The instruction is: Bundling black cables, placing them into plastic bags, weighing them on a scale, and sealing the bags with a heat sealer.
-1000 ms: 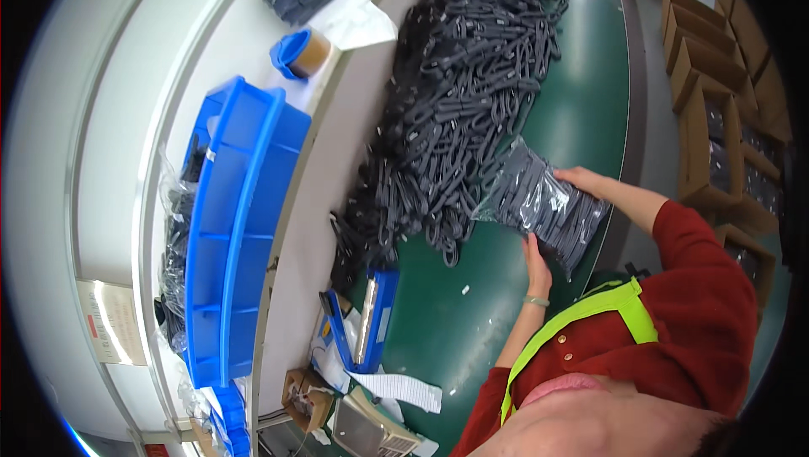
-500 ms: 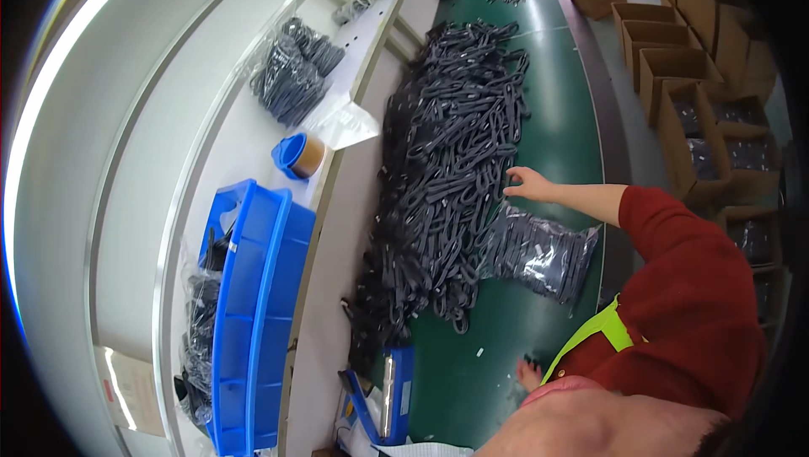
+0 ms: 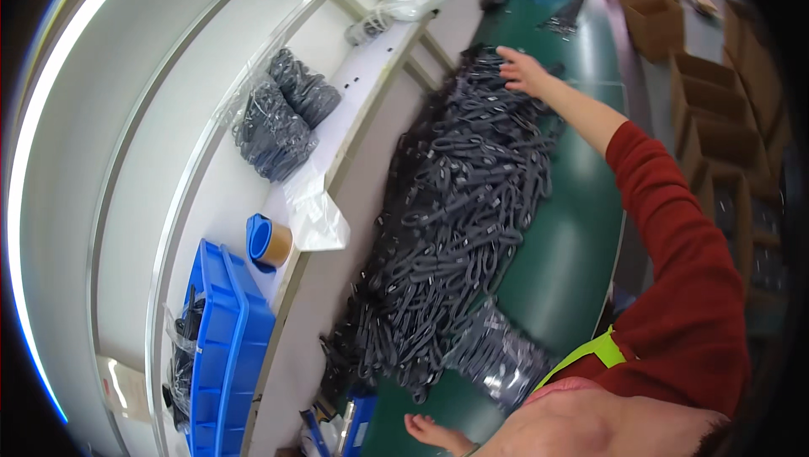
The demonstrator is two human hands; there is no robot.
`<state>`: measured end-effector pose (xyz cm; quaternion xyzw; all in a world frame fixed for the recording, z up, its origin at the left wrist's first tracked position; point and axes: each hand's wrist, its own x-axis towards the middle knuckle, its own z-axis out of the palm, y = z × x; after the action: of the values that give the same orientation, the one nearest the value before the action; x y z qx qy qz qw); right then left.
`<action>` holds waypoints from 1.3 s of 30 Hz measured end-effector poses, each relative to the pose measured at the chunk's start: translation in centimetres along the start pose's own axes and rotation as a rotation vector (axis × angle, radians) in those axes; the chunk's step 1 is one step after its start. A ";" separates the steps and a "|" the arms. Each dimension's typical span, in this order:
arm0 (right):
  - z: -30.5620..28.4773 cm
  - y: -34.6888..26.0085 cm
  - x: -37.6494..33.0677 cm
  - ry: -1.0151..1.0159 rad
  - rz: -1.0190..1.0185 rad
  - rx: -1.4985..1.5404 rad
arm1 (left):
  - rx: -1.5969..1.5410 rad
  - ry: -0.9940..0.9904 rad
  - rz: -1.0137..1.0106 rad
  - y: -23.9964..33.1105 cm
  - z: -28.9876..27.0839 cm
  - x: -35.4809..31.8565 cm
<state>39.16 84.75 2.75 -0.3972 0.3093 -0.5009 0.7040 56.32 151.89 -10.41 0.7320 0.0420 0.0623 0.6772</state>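
Note:
A long heap of dark grey, looped cable bundles (image 3: 472, 196) lies on the green worktop. At its far end my right hand (image 3: 524, 76) reaches out over the cables, fingers spread and nothing visible in them. Whether its fingertips touch the heap I cannot tell. My left hand (image 3: 428, 432) is low in the view, just past the heap's near end, with its fingers apart and no object in them. A clear plastic bag packed with grey cables (image 3: 497, 356) lies by the near right side of the heap.
Along the left runs a white shelf (image 3: 358, 107) with bagged cables (image 3: 278, 120), a tape roll in a blue holder (image 3: 268, 242) and a blue bin (image 3: 221, 356). A blue tool (image 3: 358, 425) sits near left. Cardboard boxes (image 3: 716, 120) stand on the right, beyond the worktop's edge.
My right hand has moved from beside the plastic bag to the far end of the heap. My left hand has come further left, and the whole view has shifted.

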 end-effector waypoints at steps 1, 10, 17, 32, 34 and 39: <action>0.1 -1.6 2.8 -0.049 -0.020 0.010 | 0.052 0.098 0.059 0.8 1.8 -1.6; 3.6 -9.7 25.9 -0.169 -0.017 -0.085 | 0.118 0.200 0.075 6.9 14.4 -8.8; -3.0 -17.7 43.1 -0.452 0.194 -0.243 | 0.006 0.247 -0.008 6.6 17.6 -10.3; 6.8 -11.8 35.0 -0.590 0.140 -0.056 | 0.152 0.102 0.073 7.8 26.7 -6.5; 7.7 -11.4 31.9 -0.518 0.149 -0.016 | 0.124 0.024 0.144 9.5 28.5 -5.7; 8.4 -10.7 25.1 -0.469 0.156 0.033 | 0.077 -0.107 0.232 12.1 31.4 -5.2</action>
<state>48.91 61.07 15.23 -0.4660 0.1587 -0.3440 0.7995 55.56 119.22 -0.89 0.7597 -0.0768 0.0994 0.6380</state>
